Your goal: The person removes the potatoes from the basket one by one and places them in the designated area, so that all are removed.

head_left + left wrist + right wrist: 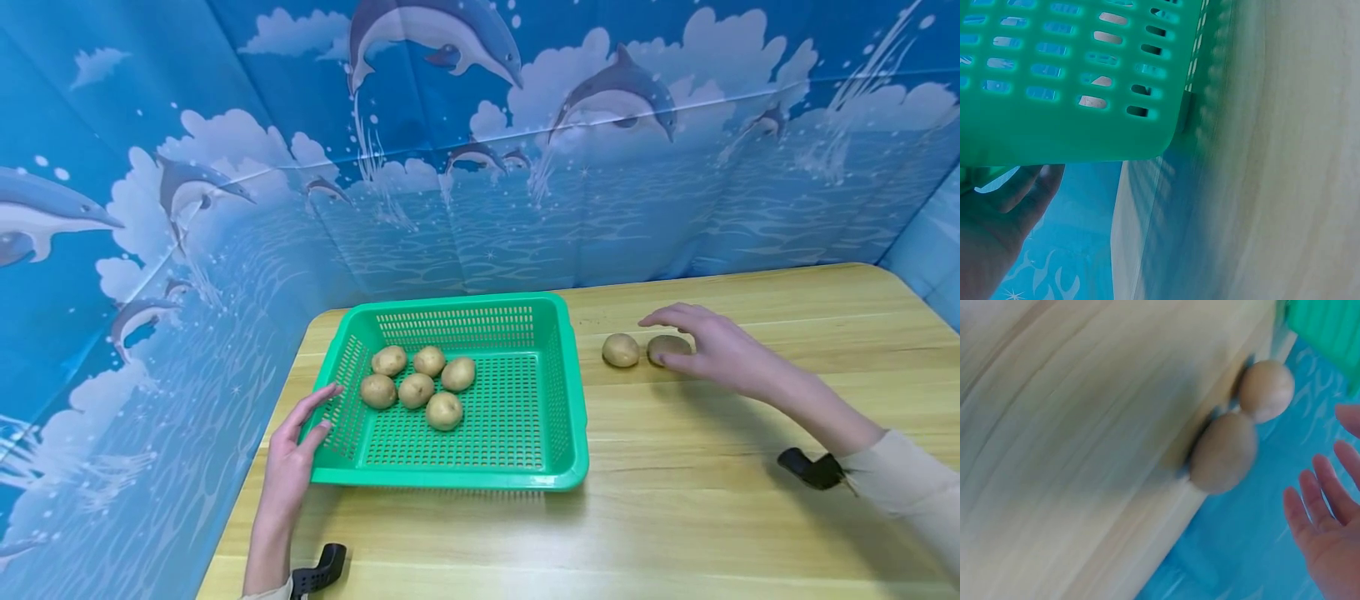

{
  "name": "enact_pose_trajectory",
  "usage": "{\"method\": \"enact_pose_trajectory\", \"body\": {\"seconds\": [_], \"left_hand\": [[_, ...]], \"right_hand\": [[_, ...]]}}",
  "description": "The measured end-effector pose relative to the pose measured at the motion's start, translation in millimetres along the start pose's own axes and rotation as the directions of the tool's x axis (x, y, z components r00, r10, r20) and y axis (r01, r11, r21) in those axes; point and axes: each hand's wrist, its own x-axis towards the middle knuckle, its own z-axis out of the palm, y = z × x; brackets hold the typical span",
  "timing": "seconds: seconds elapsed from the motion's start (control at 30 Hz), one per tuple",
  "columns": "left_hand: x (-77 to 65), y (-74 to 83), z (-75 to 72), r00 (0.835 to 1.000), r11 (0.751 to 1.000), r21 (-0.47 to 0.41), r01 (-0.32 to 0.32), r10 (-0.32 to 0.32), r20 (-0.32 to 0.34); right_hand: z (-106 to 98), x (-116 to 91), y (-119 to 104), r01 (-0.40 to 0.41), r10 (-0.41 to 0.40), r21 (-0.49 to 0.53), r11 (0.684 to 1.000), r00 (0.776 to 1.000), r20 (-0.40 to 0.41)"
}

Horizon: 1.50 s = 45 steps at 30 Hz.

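A green plastic basket [558, 479] with slotted walls stands on the left part of the table. Several potatoes [444, 412] lie inside it, grouped toward its left half. My left hand [288, 454] grips the basket's left rim, fingers over the edge and thumb nearer the front corner; the left wrist view shows the hand [1004, 219] at the rim from below. To the right of the basket, two more potatoes sit side by side: a left one [621, 351] and a right one [663, 347]. Over the right one hovers my right hand [701, 346], fingers spread and holding nothing.
The wooden table [675, 517] has a rounded back right corner. A blue curtain [480, 225] printed with dolphins hangs behind it and along the left side. Black camera mounts [813, 468] are worn on both wrists.
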Motion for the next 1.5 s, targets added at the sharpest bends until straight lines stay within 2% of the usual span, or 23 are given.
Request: {"method": "enact_pose_trajectory", "body": {"seconds": [0.13,0.37,0.6,0.83,1.2,1.5], "left_hand": [[-0.1,0.0,-0.2,1.000,1.000,0.015,-0.001,0.001,0.007],[-0.4,-1.6,0.5,1.000,1.000,0.019,-0.002,0.002,0.008],[-0.1,-2.0,1.7,1.000,1.000,0.019,-0.013,0.013,0.001],[0.7,-3.3,1.4,1.000,0.999,0.021,-0.024,0.024,0.000],[-0.3,-3.1,1.1,1.000,1.000,0.020,-0.017,0.017,0.001],[-0.9,-2.9,0.7,1.000,1.000,0.014,-0.018,0.018,-0.002]], "right_hand": [[2,6,-17,0.021,-0.021,0.041,0.999,1.000,-0.003],[8,17,-42,0.100,-0.099,-0.011,0.995,0.995,0.033],[8,27,-67,0.143,-0.142,-0.021,0.990,0.989,0.030],[7,41,-91,0.179,-0.177,-0.006,0.984,0.979,0.102],[9,65,-121,0.258,-0.251,-0.001,0.966,0.941,0.227],[26,84,-132,0.278,-0.275,0.037,0.960,0.910,0.310]]}}
